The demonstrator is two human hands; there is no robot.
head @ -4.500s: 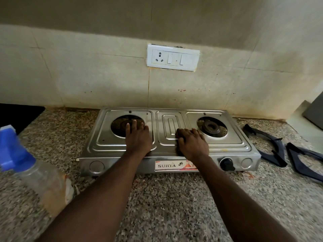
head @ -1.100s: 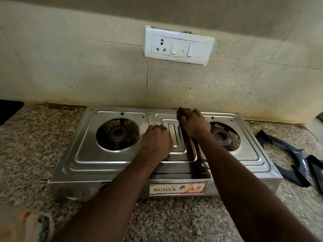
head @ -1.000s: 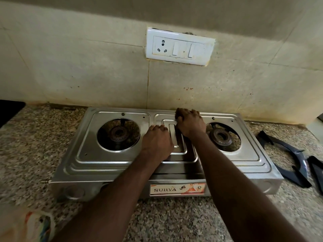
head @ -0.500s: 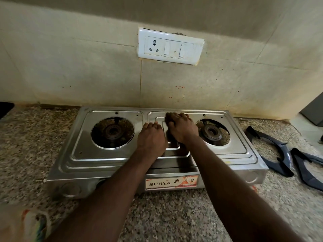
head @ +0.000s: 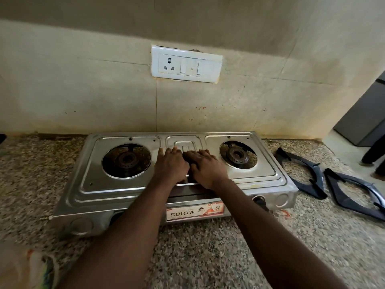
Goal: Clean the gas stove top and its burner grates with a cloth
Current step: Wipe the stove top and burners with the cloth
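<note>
Fingers [head: 175, 152] lie flat on the middle of the stove [head: 116, 185].

Both hands are down on the stove [head: 125, 190], side by side on its raised middle panel. The left hand [head: 171, 163] lies flat with straight fingers. The right hand [head: 205, 168] is pressed up beside it, fingers laid over something dark that can't be made out. The left burner [head: 126, 159] and right burner [head: 237, 156] sit bare on either side. Just right of the stove, the near grate [head: 302, 174] and far grate [head: 354, 191] lie on the granite counter [head: 208, 251]. A white switchboard [head: 186, 63] sits on the wall above the stove, and a blurred bottle [head: 35, 268] lies at its front left.
</note>
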